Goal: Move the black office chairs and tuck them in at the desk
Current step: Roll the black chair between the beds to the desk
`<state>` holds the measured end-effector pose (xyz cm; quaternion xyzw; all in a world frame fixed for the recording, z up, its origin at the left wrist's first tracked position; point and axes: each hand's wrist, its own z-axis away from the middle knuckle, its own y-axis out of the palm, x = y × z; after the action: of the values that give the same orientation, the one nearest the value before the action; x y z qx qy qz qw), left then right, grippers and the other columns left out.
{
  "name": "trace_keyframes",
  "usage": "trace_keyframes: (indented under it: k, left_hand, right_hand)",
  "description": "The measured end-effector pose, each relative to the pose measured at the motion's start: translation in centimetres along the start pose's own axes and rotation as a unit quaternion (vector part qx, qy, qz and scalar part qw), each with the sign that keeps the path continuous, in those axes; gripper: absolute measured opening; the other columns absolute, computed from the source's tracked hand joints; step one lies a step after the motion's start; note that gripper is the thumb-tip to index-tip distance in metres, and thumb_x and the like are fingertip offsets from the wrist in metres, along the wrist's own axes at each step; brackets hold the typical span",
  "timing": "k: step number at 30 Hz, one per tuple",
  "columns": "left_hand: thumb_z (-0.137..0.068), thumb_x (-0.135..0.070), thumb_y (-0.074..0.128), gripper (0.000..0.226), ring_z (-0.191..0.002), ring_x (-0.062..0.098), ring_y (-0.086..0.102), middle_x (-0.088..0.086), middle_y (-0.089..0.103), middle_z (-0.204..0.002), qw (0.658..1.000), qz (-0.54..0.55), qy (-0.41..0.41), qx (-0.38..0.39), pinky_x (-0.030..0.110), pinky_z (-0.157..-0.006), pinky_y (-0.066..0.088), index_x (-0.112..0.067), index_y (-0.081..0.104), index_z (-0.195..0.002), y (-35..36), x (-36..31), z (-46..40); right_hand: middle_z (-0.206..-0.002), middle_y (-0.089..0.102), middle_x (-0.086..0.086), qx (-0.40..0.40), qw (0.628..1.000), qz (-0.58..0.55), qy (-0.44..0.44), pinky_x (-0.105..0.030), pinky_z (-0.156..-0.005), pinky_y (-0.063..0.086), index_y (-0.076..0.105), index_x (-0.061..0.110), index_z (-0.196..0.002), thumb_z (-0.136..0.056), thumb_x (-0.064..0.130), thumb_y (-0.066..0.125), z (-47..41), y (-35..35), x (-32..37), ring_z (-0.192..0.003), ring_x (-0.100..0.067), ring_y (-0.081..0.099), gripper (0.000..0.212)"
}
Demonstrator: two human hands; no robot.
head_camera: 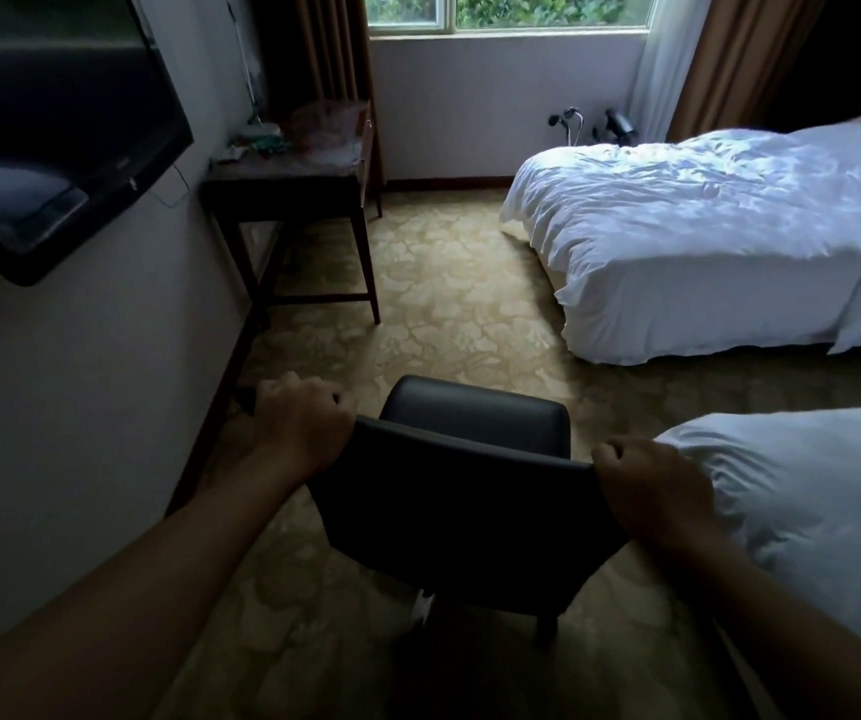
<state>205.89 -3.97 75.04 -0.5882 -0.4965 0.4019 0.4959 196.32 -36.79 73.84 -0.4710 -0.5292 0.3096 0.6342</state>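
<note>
Item: chair (464,517), black, one in view, on carpet (449,283) between wall and near bed (807,511), well short of the desk (293,184). My left hand (303,423) and right hand (646,485) each clamp a top corner of its backrest. Step, as I judge it: carrying. Next: steer it forward and left, seat under the desk, clear of its legs.

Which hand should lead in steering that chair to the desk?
Probably the left hand: it grips the chair on the wall side, where the desk stands ahead. The right hand holds the other corner beside the bed.
</note>
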Motion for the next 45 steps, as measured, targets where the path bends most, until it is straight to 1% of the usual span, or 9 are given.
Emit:
trace_keyframes:
  k: [9,15,17,21,25,31,36,40,45]
  left_hand:
    - [-0.091,-0.032,0.031,0.046,-0.096,0.036,0.055,0.016,0.069,-0.100,0.998,0.054,-0.038,-0.003,0.040,-0.086,0.038,-0.014,0.072,-0.084,2.2,-2.0,-13.1]
    - [-0.079,-0.036,0.022,0.056,-0.093,0.034,0.056,0.013,0.071,-0.094,0.997,0.047,-0.057,-0.021,0.042,-0.084,0.034,-0.014,0.073,-0.080,4.6,-4.5,-21.7]
    - [-0.079,-0.036,0.024,0.055,-0.093,0.035,0.056,0.014,0.071,-0.092,0.996,0.052,-0.068,-0.029,0.042,-0.085,0.034,-0.014,0.074,-0.080,5.0,-5.3,-23.7]
    - [-0.078,-0.035,0.027,0.050,-0.090,0.036,0.057,0.016,0.071,-0.089,0.994,0.055,-0.084,-0.035,0.042,-0.084,0.035,-0.014,0.073,-0.076,6.2,-7.1,-29.5]
    - [-0.080,-0.036,0.027,0.047,-0.093,0.035,0.057,0.014,0.071,-0.093,0.993,0.058,-0.096,-0.030,0.040,-0.083,0.035,-0.016,0.070,-0.076,7.3,-8.9,-35.6]
    - [-0.089,-0.033,0.029,0.046,-0.098,0.036,0.056,0.015,0.070,-0.103,0.995,0.021,-0.100,-0.001,0.041,-0.083,0.035,-0.015,0.071,-0.088,8.6,-11.7,-44.0]
    - [-0.093,-0.031,0.030,0.041,-0.104,0.036,0.055,0.012,0.068,-0.112,0.995,-0.012,-0.083,0.052,0.039,-0.078,0.033,-0.019,0.068,-0.093,9.2,-12.2,-51.1]
    - [-0.083,-0.038,0.021,0.053,-0.099,0.037,0.058,0.014,0.069,-0.107,0.997,-0.007,-0.069,0.036,0.039,-0.076,0.036,-0.019,0.070,-0.091,10.2,-12.1,-57.0]
    - [-0.091,-0.033,0.029,0.045,-0.097,0.037,0.058,0.014,0.069,-0.107,0.997,-0.011,-0.064,0.029,0.040,-0.079,0.038,-0.017,0.072,-0.094,11.8,-12.5,-63.6]
  right_hand:
    - [-0.083,0.065,-0.013,-0.015,0.999,0.014,0.032,-0.036,-0.065,0.034,0.044,0.023,-0.055,-0.089,0.031,0.035,-13.7,-0.2,-0.3,-0.073,-0.031,0.051,0.036]
    - [-0.066,0.046,-0.001,0.017,0.998,0.052,0.011,-0.033,-0.064,0.031,0.036,0.027,-0.054,-0.091,0.030,0.033,-23.9,-1.3,-1.7,-0.069,-0.027,0.043,0.037]
    - [-0.072,0.052,-0.005,0.009,0.999,0.053,0.007,-0.034,-0.064,0.031,0.036,0.026,-0.053,-0.091,0.029,0.035,-26.8,-1.3,-2.5,-0.070,-0.028,0.043,0.038]
    - [-0.077,0.057,-0.009,0.015,0.997,0.078,0.003,-0.037,-0.068,0.045,0.048,0.022,-0.064,-0.092,0.038,0.030,-34.3,-1.5,-3.4,-0.078,-0.034,0.060,0.037]
    - [-0.086,0.065,-0.012,0.027,0.999,0.037,-0.026,-0.032,-0.060,0.031,0.043,0.025,-0.056,-0.089,0.038,0.028,-41.5,-2.3,-4.4,-0.068,-0.026,0.050,0.039]
    - [-0.097,0.069,-0.016,0.027,0.999,0.012,-0.029,-0.034,-0.066,0.035,0.048,0.023,-0.058,-0.094,0.031,0.039,-51.0,-3.1,-5.9,-0.073,-0.027,0.051,0.037]
    - [-0.106,0.070,-0.017,0.009,0.999,0.021,-0.024,-0.037,-0.072,0.040,0.071,0.018,-0.086,-0.091,0.038,0.039,-58.0,-3.0,-6.0,-0.090,-0.037,0.061,0.038]
    - [-0.105,0.070,-0.017,0.005,0.999,0.007,-0.035,-0.036,-0.070,0.038,0.066,0.021,-0.076,-0.085,0.041,0.035,-63.7,-3.1,-5.7,-0.091,-0.038,0.062,0.037]
    - [-0.106,0.069,-0.017,0.013,1.000,0.013,-0.023,-0.034,-0.067,0.035,0.065,0.021,-0.078,-0.091,0.035,0.042,-70.0,-3.3,-5.3,-0.088,-0.036,0.060,0.031]
